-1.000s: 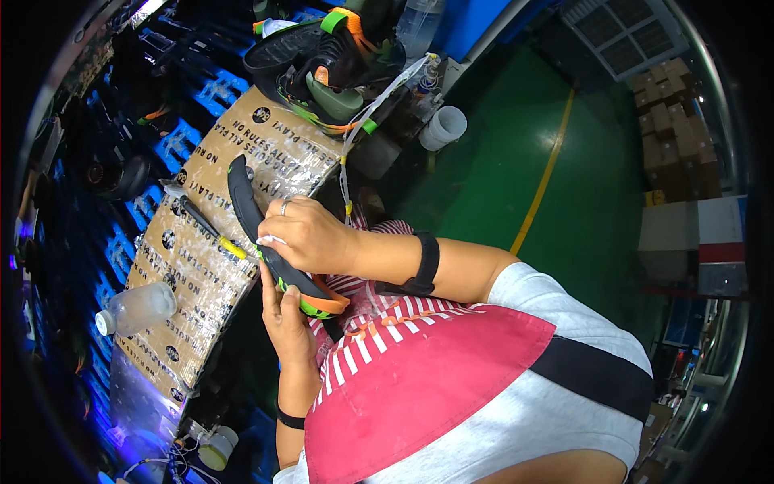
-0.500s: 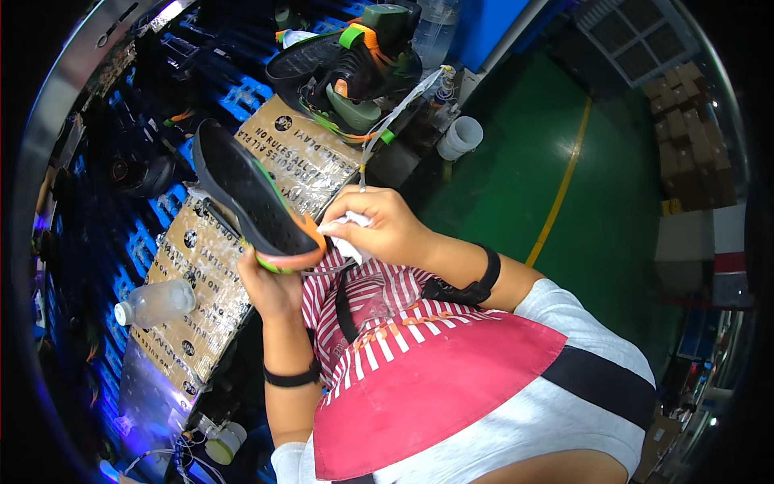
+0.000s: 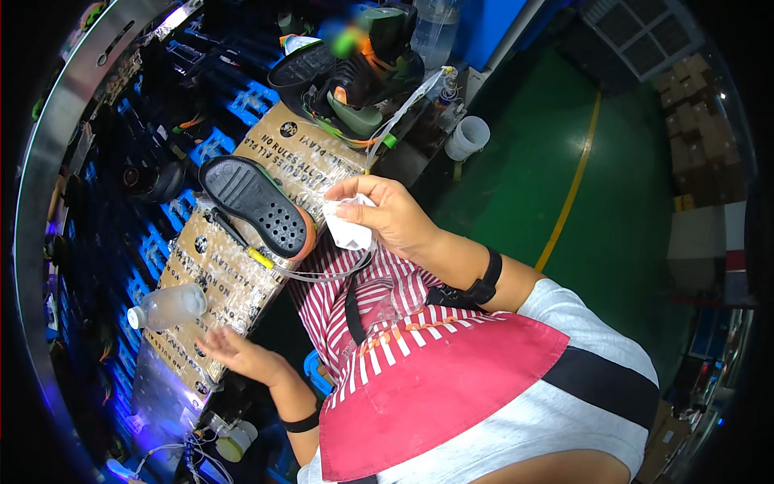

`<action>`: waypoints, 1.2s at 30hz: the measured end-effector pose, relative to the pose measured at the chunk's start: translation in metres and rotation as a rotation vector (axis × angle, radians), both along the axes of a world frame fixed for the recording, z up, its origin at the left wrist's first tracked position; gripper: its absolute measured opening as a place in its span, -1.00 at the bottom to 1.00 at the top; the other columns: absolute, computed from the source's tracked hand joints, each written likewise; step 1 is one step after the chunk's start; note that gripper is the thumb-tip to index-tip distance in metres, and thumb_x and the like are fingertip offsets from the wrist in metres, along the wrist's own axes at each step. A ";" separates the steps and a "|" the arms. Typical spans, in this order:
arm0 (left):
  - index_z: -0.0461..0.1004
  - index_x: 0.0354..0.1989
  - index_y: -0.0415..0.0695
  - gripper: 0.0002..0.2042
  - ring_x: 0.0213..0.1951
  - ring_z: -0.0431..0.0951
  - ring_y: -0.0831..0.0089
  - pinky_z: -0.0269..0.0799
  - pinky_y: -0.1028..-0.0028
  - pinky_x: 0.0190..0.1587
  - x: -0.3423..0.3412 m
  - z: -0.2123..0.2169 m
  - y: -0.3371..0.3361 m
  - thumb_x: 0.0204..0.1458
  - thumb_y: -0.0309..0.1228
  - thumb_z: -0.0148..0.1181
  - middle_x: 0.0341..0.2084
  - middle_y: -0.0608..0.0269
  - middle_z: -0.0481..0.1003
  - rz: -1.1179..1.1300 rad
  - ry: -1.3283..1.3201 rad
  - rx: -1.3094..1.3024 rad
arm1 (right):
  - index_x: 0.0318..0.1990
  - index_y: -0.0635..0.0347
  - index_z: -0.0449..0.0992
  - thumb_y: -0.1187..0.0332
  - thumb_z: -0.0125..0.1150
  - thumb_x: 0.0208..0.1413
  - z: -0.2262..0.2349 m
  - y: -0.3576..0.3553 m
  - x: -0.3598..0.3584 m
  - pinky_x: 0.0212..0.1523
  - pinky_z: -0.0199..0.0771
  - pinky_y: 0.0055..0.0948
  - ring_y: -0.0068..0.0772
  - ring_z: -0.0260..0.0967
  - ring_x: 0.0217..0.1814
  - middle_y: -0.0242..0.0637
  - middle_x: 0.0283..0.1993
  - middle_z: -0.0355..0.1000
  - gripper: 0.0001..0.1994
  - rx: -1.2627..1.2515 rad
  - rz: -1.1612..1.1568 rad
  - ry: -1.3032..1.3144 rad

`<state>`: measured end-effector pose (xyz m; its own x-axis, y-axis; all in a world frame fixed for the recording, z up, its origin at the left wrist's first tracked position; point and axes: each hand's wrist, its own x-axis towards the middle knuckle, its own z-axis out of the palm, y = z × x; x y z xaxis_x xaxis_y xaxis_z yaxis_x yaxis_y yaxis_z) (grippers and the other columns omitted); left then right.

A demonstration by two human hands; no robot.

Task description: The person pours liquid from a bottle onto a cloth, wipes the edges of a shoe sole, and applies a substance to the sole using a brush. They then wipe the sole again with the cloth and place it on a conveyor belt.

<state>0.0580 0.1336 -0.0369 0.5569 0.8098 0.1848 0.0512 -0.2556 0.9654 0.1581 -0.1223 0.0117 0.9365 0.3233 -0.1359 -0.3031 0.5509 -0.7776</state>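
A black shoe sole [image 3: 254,198] with a perforated heel and an orange edge lies on the cardboard-covered bench [image 3: 230,282]. My right hand [image 3: 387,214] pinches a crumpled white cloth [image 3: 348,227] just right of the sole's heel, above the bench edge. Lower left, my left hand [image 3: 242,355] holds nothing, its fingers spread over the cardboard near a clear plastic bottle [image 3: 169,306]. The bottle lies on its side with its white cap to the left. Beside the sole rests a thin black tool with a yellow fitting [image 3: 260,258] and pale tubing.
A pile of black, green and orange shoe parts [image 3: 355,97] sits at the bench's far end. Right of it stands a white bucket [image 3: 468,137]. Blue slatted racking [image 3: 161,210] runs along the left. Stacked cartons [image 3: 697,121] stand beyond the green floor [image 3: 540,161].
My left hand has let go of the shoe sole and moved down and left. The sole now lies flat on the cardboard. My right hand still holds the cloth.
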 end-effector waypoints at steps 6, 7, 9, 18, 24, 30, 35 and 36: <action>-0.20 0.25 -0.26 -0.17 0.13 0.17 0.17 0.14 0.31 0.15 0.028 -0.017 0.083 -0.09 -0.33 0.26 0.15 -0.11 0.03 0.067 0.047 0.155 | 0.04 0.40 0.31 0.57 0.11 0.01 -0.001 0.012 0.001 -0.19 0.44 -0.56 -0.51 0.42 -0.23 -0.21 -0.19 0.41 -0.62 0.148 0.033 0.045; -0.20 0.25 -0.26 -0.17 0.13 0.17 0.17 0.14 0.31 0.15 0.035 -0.023 0.094 -0.09 -0.33 0.26 0.15 -0.11 0.03 0.062 0.042 0.156 | 0.04 0.40 0.31 0.57 0.11 0.01 0.000 0.012 -0.001 -0.19 0.44 -0.56 -0.51 0.42 -0.23 -0.21 -0.19 0.41 -0.62 0.150 0.027 0.041; -0.20 0.25 -0.26 -0.12 0.12 0.20 0.16 0.18 0.30 0.14 0.048 -0.028 0.106 -0.15 -0.33 0.31 0.16 -0.11 0.03 -0.091 -0.078 0.184 | -0.03 0.42 0.37 0.56 0.13 0.00 0.000 0.011 -0.002 -0.20 0.45 -0.55 -0.49 0.43 -0.25 -0.18 -0.22 0.44 -0.67 0.124 0.114 0.080; 0.16 0.09 -0.29 -0.41 0.00 0.33 0.25 0.22 0.31 0.09 0.045 0.003 0.090 -0.16 -0.47 0.27 -0.01 0.02 0.29 -0.193 -0.021 0.356 | -0.20 0.36 0.45 0.52 0.18 -0.02 0.004 0.015 -0.007 -0.23 0.45 -0.55 -0.51 0.43 -0.28 -0.22 -0.27 0.46 -0.80 0.128 0.044 0.074; 0.18 0.10 -0.23 -0.32 -0.03 0.36 0.21 0.22 0.31 0.06 0.010 0.046 0.005 -0.33 -0.52 0.28 -0.07 -0.01 0.33 -0.633 0.152 0.422 | -0.20 0.34 0.44 0.49 0.18 0.00 -0.003 0.020 -0.008 -0.23 0.43 -0.58 -0.53 0.43 -0.30 -0.23 -0.30 0.47 -0.80 0.050 0.068 0.082; 0.19 0.11 -0.19 -0.24 -0.16 0.37 -0.01 0.27 0.18 -0.08 0.013 0.070 -0.017 -0.49 -0.55 0.24 -0.20 -0.06 0.35 -0.908 0.394 0.845 | -0.23 0.34 0.46 0.49 0.17 -0.01 -0.016 0.028 -0.012 -0.27 0.43 -0.58 -0.54 0.43 -0.32 -0.24 -0.34 0.47 -0.83 0.012 -0.018 0.065; 0.19 0.13 -0.12 -0.22 -0.18 0.37 0.00 0.26 0.19 -0.08 0.021 0.089 -0.022 -0.49 -0.54 0.25 -0.23 -0.03 0.34 -0.903 0.486 0.897 | -0.27 0.35 0.50 0.50 0.17 -0.04 -0.016 0.028 -0.015 -0.30 0.40 -0.60 -0.60 0.39 -0.34 -0.26 -0.35 0.47 -0.84 -0.132 -0.093 0.024; 0.19 0.13 -0.10 -0.21 -0.18 0.36 0.01 0.26 0.20 -0.08 0.022 0.091 -0.023 -0.49 -0.54 0.25 -0.24 -0.03 0.34 -0.891 0.521 0.935 | -0.23 0.36 0.49 0.49 0.15 -0.01 -0.018 0.028 -0.015 -0.27 0.40 -0.61 -0.60 0.40 -0.31 -0.25 -0.32 0.47 -0.82 -0.147 -0.072 0.001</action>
